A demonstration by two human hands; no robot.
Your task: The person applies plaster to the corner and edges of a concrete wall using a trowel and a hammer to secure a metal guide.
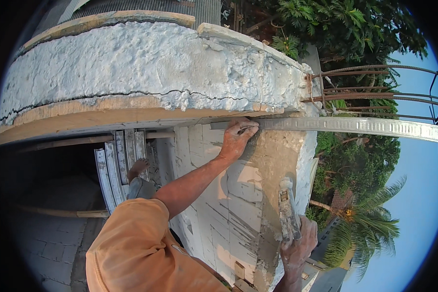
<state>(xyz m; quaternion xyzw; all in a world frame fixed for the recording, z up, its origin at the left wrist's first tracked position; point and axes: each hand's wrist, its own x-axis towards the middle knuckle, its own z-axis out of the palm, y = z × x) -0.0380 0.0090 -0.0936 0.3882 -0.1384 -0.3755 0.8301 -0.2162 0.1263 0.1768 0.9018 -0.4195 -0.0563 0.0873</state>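
A long, ribbed metal channel (370, 126) runs along the underside of the concrete beam's board and juts out to the right. At its left part, my left hand (238, 138) is closed in a pinch against the metal. Whatever is between those fingertips is too small to make out. Lower right, my right hand (299, 243) grips a dusty hammer (289, 209), its head held apart from the channel, in front of the plastered wall face. The hammer's handle is mostly hidden by the hand.
Rough concrete beam (131, 63) with wooden form boards (131, 104) spans the top. Rusty rebar (374, 95) sticks out right. A block wall (233, 194) stands below. Stacked metal channels (113, 170) and my bare foot (138, 168) are lower left. Trees (350, 170) lie beyond.
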